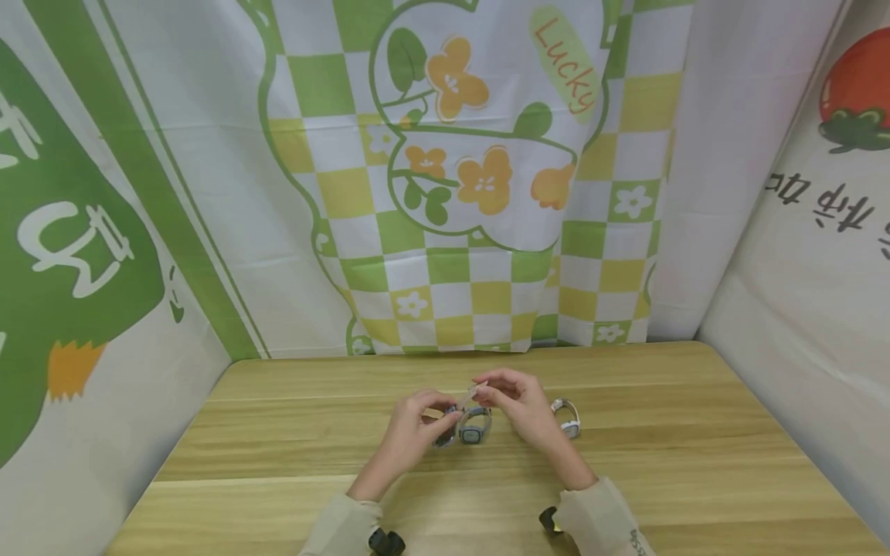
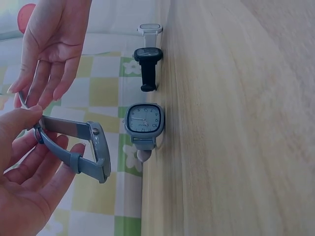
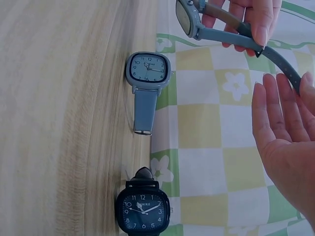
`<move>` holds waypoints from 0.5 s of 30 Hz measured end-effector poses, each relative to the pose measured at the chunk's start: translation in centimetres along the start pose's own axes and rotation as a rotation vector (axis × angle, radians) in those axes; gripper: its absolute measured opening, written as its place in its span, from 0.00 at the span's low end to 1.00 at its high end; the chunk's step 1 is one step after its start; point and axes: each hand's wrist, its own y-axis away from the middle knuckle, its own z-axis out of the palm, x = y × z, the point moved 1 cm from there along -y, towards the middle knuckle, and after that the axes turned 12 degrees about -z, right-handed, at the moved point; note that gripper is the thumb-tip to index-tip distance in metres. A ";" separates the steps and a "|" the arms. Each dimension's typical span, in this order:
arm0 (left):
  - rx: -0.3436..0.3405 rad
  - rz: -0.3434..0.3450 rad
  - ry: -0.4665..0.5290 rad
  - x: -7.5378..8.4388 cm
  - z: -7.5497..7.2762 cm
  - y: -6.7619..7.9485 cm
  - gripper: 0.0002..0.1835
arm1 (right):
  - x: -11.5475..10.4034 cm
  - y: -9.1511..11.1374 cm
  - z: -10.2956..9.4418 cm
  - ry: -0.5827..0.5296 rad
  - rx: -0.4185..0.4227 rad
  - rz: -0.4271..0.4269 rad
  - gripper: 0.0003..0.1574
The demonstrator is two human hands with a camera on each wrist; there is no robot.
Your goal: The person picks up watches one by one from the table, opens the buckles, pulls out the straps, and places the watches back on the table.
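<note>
A blue-grey wristwatch [image 2: 101, 152] is held up above the table, its strap bent into a loop. My left hand [image 1: 415, 425] pinches that strap near the buckle, with fingers under the loop in the left wrist view. Between thumb and fingers, my right hand [image 1: 521, 403] grips the strap's free end [image 3: 280, 66], which runs out from the buckle. Another blue-grey square watch [image 3: 147, 69] stands on the table just beside the hands. Farther right come a black watch [image 2: 147, 54], hidden in the head view, and a white watch [image 1: 570, 427].
The wooden table [image 1: 278, 440] reaches back to a hanging checkered cloth [image 1: 452, 309]. Printed cloth walls [image 1: 779, 332] flank it on both sides. The watches stand in a row from left to right.
</note>
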 end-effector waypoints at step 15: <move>0.016 0.015 0.023 0.0 0.3 0.0 0.06 | 0.0 0.1 0.2 0.013 0.006 0.017 0.15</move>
